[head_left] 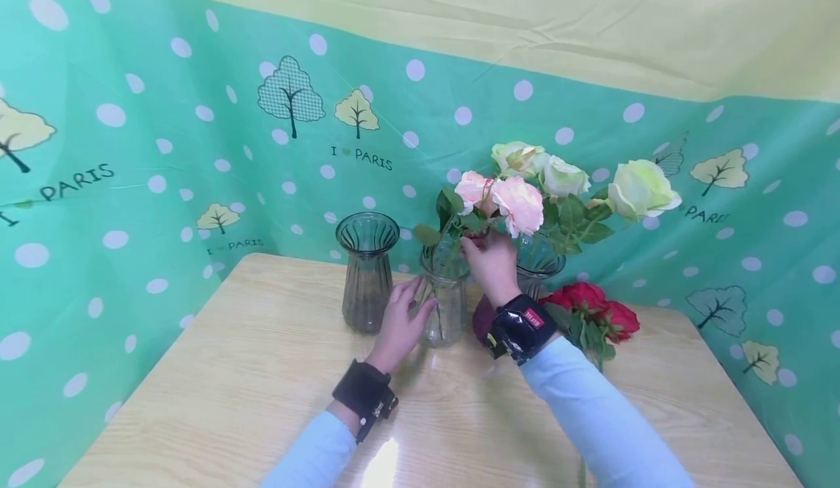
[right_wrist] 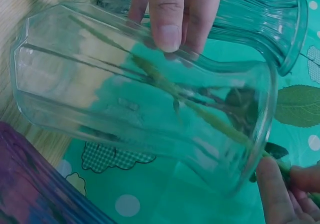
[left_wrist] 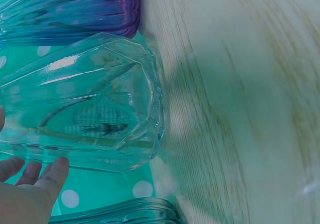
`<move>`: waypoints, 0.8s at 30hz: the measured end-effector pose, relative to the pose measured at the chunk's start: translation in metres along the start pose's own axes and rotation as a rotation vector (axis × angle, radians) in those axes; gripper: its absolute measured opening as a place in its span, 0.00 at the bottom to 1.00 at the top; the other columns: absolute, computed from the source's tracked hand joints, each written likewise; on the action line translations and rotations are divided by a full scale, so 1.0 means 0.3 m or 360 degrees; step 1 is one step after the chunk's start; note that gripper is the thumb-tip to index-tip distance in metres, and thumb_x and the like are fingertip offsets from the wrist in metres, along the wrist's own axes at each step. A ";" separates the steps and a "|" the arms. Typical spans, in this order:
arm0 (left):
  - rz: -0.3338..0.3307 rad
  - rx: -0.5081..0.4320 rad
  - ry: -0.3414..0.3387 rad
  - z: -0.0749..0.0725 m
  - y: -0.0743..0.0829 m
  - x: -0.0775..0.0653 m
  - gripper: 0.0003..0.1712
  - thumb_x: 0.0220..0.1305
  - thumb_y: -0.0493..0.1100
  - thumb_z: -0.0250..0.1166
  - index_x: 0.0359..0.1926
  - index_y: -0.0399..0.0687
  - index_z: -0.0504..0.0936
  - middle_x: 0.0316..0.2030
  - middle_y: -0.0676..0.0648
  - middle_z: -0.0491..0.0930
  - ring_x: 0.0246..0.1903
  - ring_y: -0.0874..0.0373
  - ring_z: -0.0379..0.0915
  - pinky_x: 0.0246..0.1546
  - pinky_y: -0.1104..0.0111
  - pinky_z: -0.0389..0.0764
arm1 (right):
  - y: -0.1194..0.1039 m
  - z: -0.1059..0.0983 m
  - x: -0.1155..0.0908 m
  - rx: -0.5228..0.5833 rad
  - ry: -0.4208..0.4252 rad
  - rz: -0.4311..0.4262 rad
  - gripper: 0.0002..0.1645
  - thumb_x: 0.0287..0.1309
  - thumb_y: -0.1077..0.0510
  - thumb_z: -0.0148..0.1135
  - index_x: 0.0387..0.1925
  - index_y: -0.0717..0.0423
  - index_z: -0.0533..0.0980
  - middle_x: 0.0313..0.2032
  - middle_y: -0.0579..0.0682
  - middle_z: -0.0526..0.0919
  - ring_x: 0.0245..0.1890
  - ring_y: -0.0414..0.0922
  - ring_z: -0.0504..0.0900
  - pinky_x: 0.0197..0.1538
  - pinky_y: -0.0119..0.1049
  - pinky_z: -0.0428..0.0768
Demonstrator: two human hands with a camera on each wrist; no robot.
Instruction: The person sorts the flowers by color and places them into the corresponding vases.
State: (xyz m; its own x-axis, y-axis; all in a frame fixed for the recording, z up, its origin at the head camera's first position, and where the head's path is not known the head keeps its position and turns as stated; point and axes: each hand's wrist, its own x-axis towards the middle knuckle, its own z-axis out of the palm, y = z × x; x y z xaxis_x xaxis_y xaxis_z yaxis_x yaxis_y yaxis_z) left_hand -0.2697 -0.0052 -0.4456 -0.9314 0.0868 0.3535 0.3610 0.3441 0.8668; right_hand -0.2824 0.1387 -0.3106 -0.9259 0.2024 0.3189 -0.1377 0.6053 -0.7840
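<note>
Pink roses pinched at the mouth of the clear vase

The clear, faceted glass vase (head_left: 453, 311) stands upright near the far edge of the light wood-grain surface (head_left: 262, 378), between a smoky grey ribbed glass vase (head_left: 367, 295) towards the far left corner and a purple-tinted glass vase (head_left: 483, 320) on the right. The right hand (head_left: 495, 265) pinches a green stem (right_wrist: 225, 129) just at the clear vase's rim, below two pale pink fabric-like roses (head_left: 518, 206). The left hand (head_left: 402, 324) rests extended fingers against the clear vase's side, not wrapped round it.

To do this well, the left hand should brace the glass low down, since top-heavy blooms could tip it. Feed the stem gently, turning it so leaves clear the rim, and release only once it leans stably; whether its end touches the base I cannot tell.

The green polka-dot cloth (head_left: 164, 203) behind repeats "I PARIS" around a small heart. A red label (head_left: 533, 318) on the right wristband is too small to read.
</note>
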 end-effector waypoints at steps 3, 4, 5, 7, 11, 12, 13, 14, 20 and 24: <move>0.0025 0.0000 0.0005 0.000 0.002 0.001 0.35 0.64 0.49 0.59 0.66 0.35 0.60 0.61 0.37 0.64 0.58 0.43 0.67 0.58 0.56 0.75 | -0.003 0.012 -0.003 -0.0045 0.0081 -0.0036 0.11 0.58 0.59 0.58 0.35 0.64 0.81 0.31 0.58 0.86 0.32 0.52 0.86 0.40 0.41 0.82; 0.0026 0.0001 0.0007 0.000 0.002 0.001 0.35 0.64 0.48 0.59 0.66 0.35 0.61 0.60 0.37 0.64 0.58 0.43 0.67 0.58 0.56 0.75 | -0.004 0.016 -0.006 -0.0026 0.0100 -0.0030 0.12 0.58 0.59 0.58 0.36 0.64 0.81 0.31 0.59 0.86 0.33 0.53 0.86 0.41 0.42 0.82; 0.0029 0.0005 0.0007 0.000 0.002 0.001 0.35 0.64 0.48 0.59 0.66 0.35 0.61 0.60 0.37 0.64 0.58 0.43 0.67 0.58 0.56 0.75 | -0.004 0.019 -0.007 -0.0013 0.0112 -0.0018 0.12 0.59 0.59 0.57 0.37 0.65 0.81 0.32 0.59 0.86 0.33 0.53 0.86 0.41 0.42 0.82; 0.0034 0.0015 0.0009 0.000 0.001 0.001 0.35 0.64 0.47 0.59 0.66 0.35 0.61 0.60 0.37 0.65 0.59 0.43 0.67 0.58 0.57 0.75 | -0.003 0.024 -0.012 0.0006 0.0130 0.0008 0.13 0.60 0.60 0.56 0.38 0.65 0.81 0.32 0.59 0.86 0.33 0.53 0.86 0.40 0.42 0.81; 0.0022 0.0027 0.0013 0.001 0.000 0.004 0.35 0.64 0.48 0.59 0.66 0.36 0.61 0.61 0.37 0.65 0.59 0.44 0.67 0.58 0.57 0.75 | 0.008 0.028 -0.023 0.0027 0.0135 0.0033 0.14 0.61 0.60 0.54 0.39 0.66 0.81 0.32 0.60 0.86 0.34 0.53 0.85 0.41 0.42 0.81; 0.0017 0.0025 0.0012 0.001 0.000 0.004 0.35 0.64 0.48 0.59 0.66 0.36 0.61 0.61 0.38 0.65 0.58 0.44 0.67 0.58 0.57 0.75 | 0.011 0.027 -0.026 0.0031 0.0140 0.0026 0.14 0.61 0.61 0.54 0.40 0.67 0.81 0.32 0.61 0.86 0.34 0.53 0.85 0.41 0.42 0.81; 0.0011 0.0020 0.0013 0.001 0.000 0.005 0.35 0.64 0.48 0.59 0.66 0.36 0.62 0.61 0.38 0.65 0.59 0.44 0.67 0.58 0.57 0.75 | 0.014 0.026 -0.030 0.0033 0.0148 0.0020 0.14 0.61 0.61 0.54 0.40 0.67 0.81 0.32 0.61 0.86 0.34 0.53 0.85 0.41 0.42 0.81; 0.0005 0.0016 0.0013 0.001 0.000 0.005 0.35 0.64 0.48 0.60 0.66 0.36 0.62 0.61 0.38 0.65 0.59 0.44 0.67 0.58 0.57 0.75 | 0.017 0.025 -0.033 0.0035 0.0154 0.0013 0.14 0.61 0.61 0.54 0.39 0.68 0.81 0.32 0.61 0.86 0.34 0.53 0.86 0.41 0.43 0.81; 0.0022 0.0019 0.0013 0.001 0.003 0.004 0.34 0.64 0.47 0.60 0.66 0.35 0.62 0.61 0.37 0.64 0.59 0.43 0.67 0.58 0.56 0.75 | 0.023 0.012 -0.053 0.0083 0.0165 0.0039 0.15 0.60 0.61 0.55 0.41 0.69 0.80 0.34 0.62 0.86 0.35 0.54 0.86 0.42 0.43 0.82; 0.0029 0.0023 0.0015 0.000 0.001 0.004 0.34 0.64 0.46 0.60 0.66 0.35 0.62 0.61 0.36 0.65 0.60 0.44 0.66 0.58 0.56 0.75 | 0.028 0.000 -0.075 0.0145 0.0144 0.0068 0.16 0.60 0.61 0.55 0.45 0.70 0.78 0.38 0.63 0.85 0.38 0.55 0.85 0.45 0.44 0.83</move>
State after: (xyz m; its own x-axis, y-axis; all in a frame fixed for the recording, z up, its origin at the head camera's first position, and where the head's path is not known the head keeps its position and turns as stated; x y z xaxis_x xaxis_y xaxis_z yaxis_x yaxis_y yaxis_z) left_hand -0.2706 -0.0050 -0.4450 -0.9243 0.0843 0.3723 0.3769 0.3561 0.8551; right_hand -0.2628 0.1391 -0.3244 -0.8966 0.2977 0.3279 -0.1340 0.5233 -0.8416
